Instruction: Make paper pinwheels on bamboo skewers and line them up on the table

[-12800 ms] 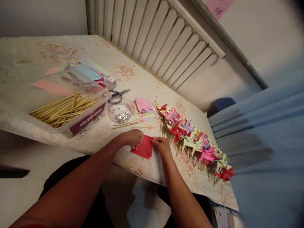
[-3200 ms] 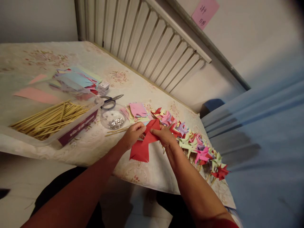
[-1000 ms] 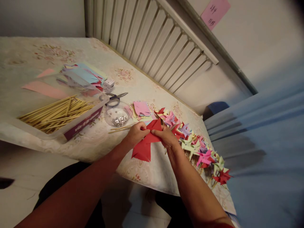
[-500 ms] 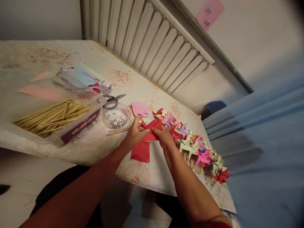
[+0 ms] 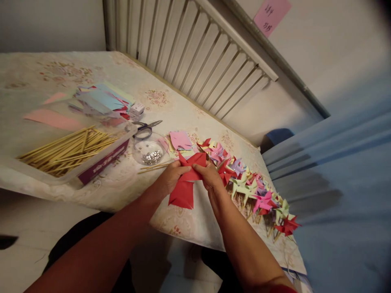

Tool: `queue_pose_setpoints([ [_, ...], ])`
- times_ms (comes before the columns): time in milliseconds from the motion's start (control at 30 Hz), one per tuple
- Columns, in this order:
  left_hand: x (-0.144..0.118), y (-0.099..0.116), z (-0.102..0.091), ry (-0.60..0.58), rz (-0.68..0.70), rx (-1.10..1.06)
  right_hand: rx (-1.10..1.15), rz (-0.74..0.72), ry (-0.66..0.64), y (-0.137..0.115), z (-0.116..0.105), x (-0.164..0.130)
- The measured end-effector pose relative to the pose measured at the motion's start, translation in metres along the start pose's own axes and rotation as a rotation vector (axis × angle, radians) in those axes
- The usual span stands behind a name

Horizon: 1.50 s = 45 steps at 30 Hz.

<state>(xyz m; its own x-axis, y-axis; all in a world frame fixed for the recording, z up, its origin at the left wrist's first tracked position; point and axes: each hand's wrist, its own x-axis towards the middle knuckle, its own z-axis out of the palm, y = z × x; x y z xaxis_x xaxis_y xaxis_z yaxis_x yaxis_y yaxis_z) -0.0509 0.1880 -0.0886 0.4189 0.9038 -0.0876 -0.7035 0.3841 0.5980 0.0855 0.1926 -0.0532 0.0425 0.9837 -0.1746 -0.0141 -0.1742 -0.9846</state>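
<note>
Both hands meet over the near edge of the floral-covered counter (image 5: 128,191), pinching a cut square of red paper (image 5: 186,183) whose corners are partly folded toward the middle. The left hand (image 5: 171,179) is closed on its left side; the right hand (image 5: 210,179) grips the gathered tips at the centre. The lower flap hangs free just above the counter's near edge.

The likeliest slip is the folded tips springing back if either pinch loosens, since nothing appears to pin them yet. The paper is thin and slit, so a hard tug could tear a flap.

Just to the right lies a row of finished paper pinwheels on sticks (image 5: 250,187), running along toward the near right corner; a careless elbow or wrist could knock some off the edge. Behind the hands, a clear round dish of small silver pins (image 5: 149,152) and loose bamboo sticks (image 5: 152,167) sit near enough to be bumped and scattered.
</note>
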Motion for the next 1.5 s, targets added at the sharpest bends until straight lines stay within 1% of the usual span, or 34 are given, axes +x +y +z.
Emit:
queue_pose_setpoints([
  [200,0.003,-0.004,-0.004,0.101,0.058,0.013,0.013,0.002,0.036,0.007,0.008,0.002],
  [333,0.004,-0.005,-0.006,0.118,0.056,0.013,0.023,0.003,0.045,0.009,0.011,0.002],
  [433,0.005,-0.006,-0.007,0.141,0.063,0.053,0.024,0.007,0.056,0.008,0.011,0.002],
  [500,0.005,-0.005,-0.006,0.131,0.072,0.071,0.041,0.015,0.052,0.008,0.010,0.001],
  [600,0.005,-0.004,-0.006,0.124,0.076,0.056,0.061,0.026,0.024,0.006,0.008,0.000],
  [700,0.004,-0.001,-0.005,0.147,0.070,0.020,0.043,0.007,0.016,0.004,0.003,-0.002],
  [767,0.004,0.000,-0.005,0.160,0.063,0.002,-0.014,-0.029,0.057,0.003,-0.003,-0.005],
  [867,0.005,0.002,-0.004,0.172,0.062,-0.008,-0.160,-0.128,0.172,0.001,-0.014,-0.012],
  [967,0.004,0.004,-0.004,0.181,0.064,-0.005,-0.284,-0.328,0.270,-0.001,-0.021,-0.025],
  [1033,0.004,0.004,-0.004,0.182,0.061,0.001,-0.370,-0.448,0.294,-0.003,-0.024,-0.034],
  [1100,0.005,0.003,-0.006,0.172,0.054,0.008,-0.456,-0.494,0.255,-0.003,-0.025,-0.040],
  [1200,0.006,0.002,-0.008,0.163,0.044,0.015,-0.534,-0.482,0.155,0.000,-0.027,-0.042],
  [1367,0.006,0.002,-0.008,0.168,0.028,0.003,-0.553,-0.465,0.070,0.008,-0.034,-0.038],
  [1500,0.006,0.003,-0.006,0.165,0.010,-0.016,-0.556,-0.461,-0.008,0.007,-0.034,-0.039],
])
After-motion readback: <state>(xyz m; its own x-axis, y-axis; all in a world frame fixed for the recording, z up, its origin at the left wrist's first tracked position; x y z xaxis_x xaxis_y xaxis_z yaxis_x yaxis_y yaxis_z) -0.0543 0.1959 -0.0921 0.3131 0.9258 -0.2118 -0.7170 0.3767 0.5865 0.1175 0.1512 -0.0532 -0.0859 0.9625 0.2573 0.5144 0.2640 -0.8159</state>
